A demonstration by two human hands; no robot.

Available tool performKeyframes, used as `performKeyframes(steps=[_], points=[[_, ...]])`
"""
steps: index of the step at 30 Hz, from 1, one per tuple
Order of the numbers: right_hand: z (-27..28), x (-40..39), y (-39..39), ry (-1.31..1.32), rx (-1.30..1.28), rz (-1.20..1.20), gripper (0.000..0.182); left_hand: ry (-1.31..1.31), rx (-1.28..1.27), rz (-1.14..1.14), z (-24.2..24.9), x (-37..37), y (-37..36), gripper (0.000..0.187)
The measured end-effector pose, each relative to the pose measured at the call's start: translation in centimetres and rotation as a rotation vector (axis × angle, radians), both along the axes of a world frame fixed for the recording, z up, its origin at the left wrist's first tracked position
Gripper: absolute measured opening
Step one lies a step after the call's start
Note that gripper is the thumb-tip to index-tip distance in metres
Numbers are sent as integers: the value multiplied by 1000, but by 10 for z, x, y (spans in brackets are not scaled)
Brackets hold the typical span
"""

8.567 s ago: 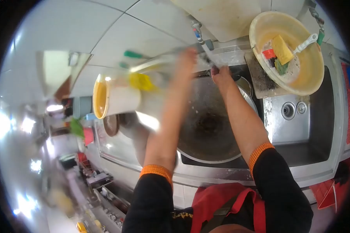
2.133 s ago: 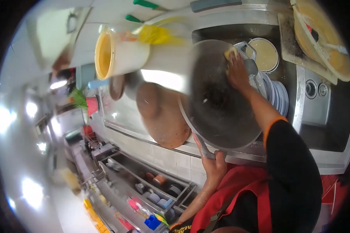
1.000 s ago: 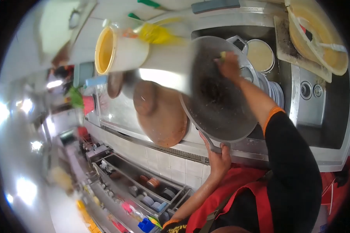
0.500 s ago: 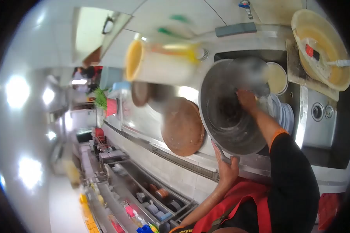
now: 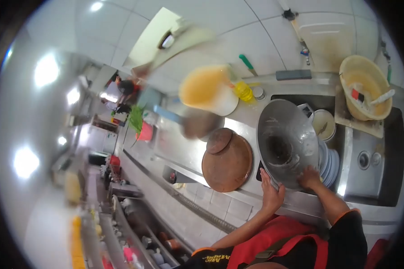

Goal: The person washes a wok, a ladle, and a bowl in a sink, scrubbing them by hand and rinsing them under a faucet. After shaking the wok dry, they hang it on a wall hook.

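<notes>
Head view: a wok fills the middle of the work, tilted over the dark sink, its hollow facing up and its inside wet and streaked, darkest around the bottom. The left hand has the wok's grey handle at the near rim, held between the thumb and the fingers, which lie fairly straight along it. The right hand reaches over the near right edge, fingers bent down against the inner wall; whether they pinch anything beneath cannot be told.

Just right of the wok, in the sink, are stacked plates and, farther back, a round pale container. Beyond these, a board bears a cream basin with a white-handled tool and a red and black item in it.

On the counter left of the wok lies a round brown board, a smaller brown disc overlapping its far edge. Farther back are a blurred bucket and a yellow bottle just beside it. At the counter's far left stands a plant in a pink pot.
</notes>
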State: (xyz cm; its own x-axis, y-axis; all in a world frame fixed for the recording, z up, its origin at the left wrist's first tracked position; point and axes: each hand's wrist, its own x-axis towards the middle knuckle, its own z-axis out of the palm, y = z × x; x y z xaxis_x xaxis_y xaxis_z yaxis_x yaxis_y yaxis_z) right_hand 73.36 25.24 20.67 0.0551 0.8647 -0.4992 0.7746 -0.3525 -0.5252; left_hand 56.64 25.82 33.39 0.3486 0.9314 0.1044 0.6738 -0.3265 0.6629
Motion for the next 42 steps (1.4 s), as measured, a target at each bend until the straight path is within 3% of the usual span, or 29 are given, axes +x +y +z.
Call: performKeyframes(steps=[1,3,5,8,9,11,13,15,16,17,18,20,22,24,26,27,28,29,31,33,34,35,37,39,40,42], points=[[10,2,-4,1,19,-113,41,-32,11,13,-5,-2,0,81],[48,-17,-4,117,20,-13,39,-92,12,-17,-17,-2,9,80],[44,-37,-2,189,361,-16,34,-35,13,9,-25,-7,9,79],[39,-39,8,396,379,-196,35,-82,-53,-34,-10,-9,5,80],[63,-31,10,323,446,-282,36,-113,-66,-63,-4,-13,8,77],[107,6,15,148,645,-397,36,-106,152,-140,-1,-39,13,61],[172,57,17,-27,785,-501,31,-248,282,-45,24,-64,10,41],[201,125,32,-311,1174,-639,15,-568,393,182,20,-101,11,24],[216,161,34,-680,1212,-587,12,-476,584,210,13,-135,21,27],[224,201,41,-862,1230,-595,9,-189,586,347,10,-180,26,36],[224,241,47,-829,1209,-616,16,66,615,583,27,-201,17,40],[248,282,58,-618,858,-825,28,-150,726,835,3,-274,9,38],[227,323,72,-745,519,-734,42,-39,720,949,19,-292,-24,34],[162,387,98,-681,-31,-400,43,340,555,1102,10,-320,-75,34],[103,418,107,-739,-323,-11,41,658,562,1125,-77,-413,-155,39],[85,424,113,-748,-381,69,42,878,579,1096,-117,-451,-203,50],[71,429,120,-751,-397,88,44,1013,561,1089,-125,-458,-232,62],[56,431,128,-753,-409,98,45,1042,549,1110,-122,-463,-246,62],[36,439,145,-771,-397,137,48,830,356,1263,-127,-466,-263,38],[23,443,157,-792,-358,178,51,557,193,1447,-148,-445,-270,31],[16,449,162,-802,-343,203,53,479,254,1382,-122,-389,-247,28],[12,455,164,-798,-324,223,55,402,307,1313,-64,-296,-206,28],[23,453,160,-721,-246,180,58,662,511,1038,-84,-309,-166,26],[81,419,142,-539,-179,-68,51,196,457,1064,-37,-255,-102,26],[123,382,135,-404,-160,-257,44,133,478,994,-25,-244,-78,25],[136,370,138,-418,-89,-175,44,24,533,879,-4,-218,-37,22]])
